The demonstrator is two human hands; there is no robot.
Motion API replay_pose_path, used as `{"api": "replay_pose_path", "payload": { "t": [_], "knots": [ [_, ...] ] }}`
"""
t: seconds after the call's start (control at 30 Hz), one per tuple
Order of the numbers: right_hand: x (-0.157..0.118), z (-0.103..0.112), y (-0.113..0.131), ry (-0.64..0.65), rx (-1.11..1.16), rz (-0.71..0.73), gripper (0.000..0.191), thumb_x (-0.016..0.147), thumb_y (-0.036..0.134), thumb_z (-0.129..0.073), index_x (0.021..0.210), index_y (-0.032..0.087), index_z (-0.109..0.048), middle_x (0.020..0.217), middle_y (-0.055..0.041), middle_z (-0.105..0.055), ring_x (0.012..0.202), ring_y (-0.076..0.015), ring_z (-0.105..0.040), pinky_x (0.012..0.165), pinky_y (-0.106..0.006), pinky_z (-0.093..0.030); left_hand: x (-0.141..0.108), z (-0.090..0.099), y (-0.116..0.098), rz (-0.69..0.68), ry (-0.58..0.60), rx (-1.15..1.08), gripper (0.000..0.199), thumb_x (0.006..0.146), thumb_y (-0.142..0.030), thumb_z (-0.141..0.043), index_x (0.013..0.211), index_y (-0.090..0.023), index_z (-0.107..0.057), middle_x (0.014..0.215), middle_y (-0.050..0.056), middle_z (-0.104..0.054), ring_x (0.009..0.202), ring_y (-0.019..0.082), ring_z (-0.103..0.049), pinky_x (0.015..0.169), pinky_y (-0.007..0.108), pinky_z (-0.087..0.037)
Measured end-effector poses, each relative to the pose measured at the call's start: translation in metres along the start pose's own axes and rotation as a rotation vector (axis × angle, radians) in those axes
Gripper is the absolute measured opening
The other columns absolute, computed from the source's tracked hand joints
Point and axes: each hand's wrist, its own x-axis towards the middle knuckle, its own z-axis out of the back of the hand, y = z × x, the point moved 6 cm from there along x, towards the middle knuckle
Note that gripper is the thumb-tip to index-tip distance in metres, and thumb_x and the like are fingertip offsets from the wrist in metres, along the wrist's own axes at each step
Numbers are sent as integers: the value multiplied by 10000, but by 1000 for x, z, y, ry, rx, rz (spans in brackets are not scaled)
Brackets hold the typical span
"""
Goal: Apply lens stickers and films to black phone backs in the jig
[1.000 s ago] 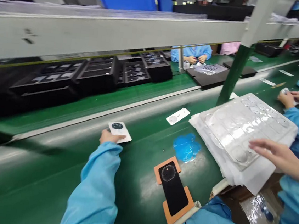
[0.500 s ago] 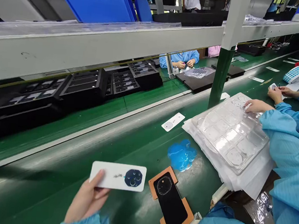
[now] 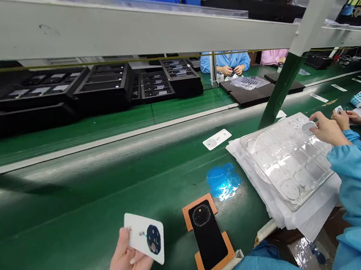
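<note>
In my left hand (image 3: pixel 131 261) is a white phone back panel (image 3: pixel 138 229) with a dark octagonal camera patch, its edge pinched between thumb and fingers above the green belt. To the right, my right hand (image 3: pixel 329 129) is over a clear plastic tray (image 3: pixel 289 159) with round pockets. Its thumb and fingers close at the edge of a round, greyish clear disc (image 3: pixel 308 129) near the tray's far end. Beside my left hand, a black phone-shaped plate (image 3: pixel 209 241) with a ring outline lies in an orange holder (image 3: pixel 229 247).
Blue film scraps (image 3: pixel 222 180) and a white panel (image 3: pixel 217 139) lie on the green belt (image 3: pixel 95 212). White sheets (image 3: pixel 256 181) lie under the tray. A green-and-white post (image 3: pixel 282 90) and shelf beam (image 3: pixel 140 27) cross behind. Co-workers' hands (image 3: pixel 234 70) work beyond the beam.
My left hand has moved right and down, and the white panel has turned and tilted. My right hand has lifted slightly at the tray, with its fingers spread wider. The view has shifted.
</note>
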Motion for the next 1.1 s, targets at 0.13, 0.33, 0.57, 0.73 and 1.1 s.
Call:
{"api": "replay_pose_path", "payload": {
  "t": [0.13,0.33,0.57,0.73,1.1],
  "knots": [
    [-128,17,59,-158,384,305,390,949,441,-727,1218,159,-714,1093,-118,-756,895,-179,-706,778,-331,-538,-4,-24,-5,-296,-56,-164,449,1077,-168,-318,1355,-332,-630,887,19,-806,578,121,-701,284,117,-380],
    [-274,-71,161,290,858,682,120,903,386,-797,964,286,-824,826,-16,-798,670,-181,-748,591,-279,-610,3,-52,17,-295,-123,-124,449,1127,-217,-276,1383,-221,-645,910,78,-806,595,90,-689,311,98,-290],
    [-296,-249,215,905,747,314,629,909,777,-554,705,198,-695,615,-45,-697,478,-155,-620,458,-273,-485,-14,-26,23,-332,-75,-36,461,1131,-244,-306,1498,-283,-581,1243,104,-782,834,132,-760,411,145,-384],
    [-308,-259,212,805,574,339,585,936,714,-536,628,221,-601,557,-29,-633,477,-159,-570,508,-291,-407,-23,-2,29,-370,-150,-91,453,1130,-245,-330,1506,-318,-571,1285,92,-770,829,127,-760,436,158,-399],
    [-296,-208,207,355,460,686,366,1017,508,-588,780,234,-643,685,-12,-664,604,-160,-607,571,-306,-456,-8,-22,31,-335,-123,8,436,1117,-287,-382,1503,-311,-583,1310,86,-760,897,168,-771,453,187,-434]
  ]
}}
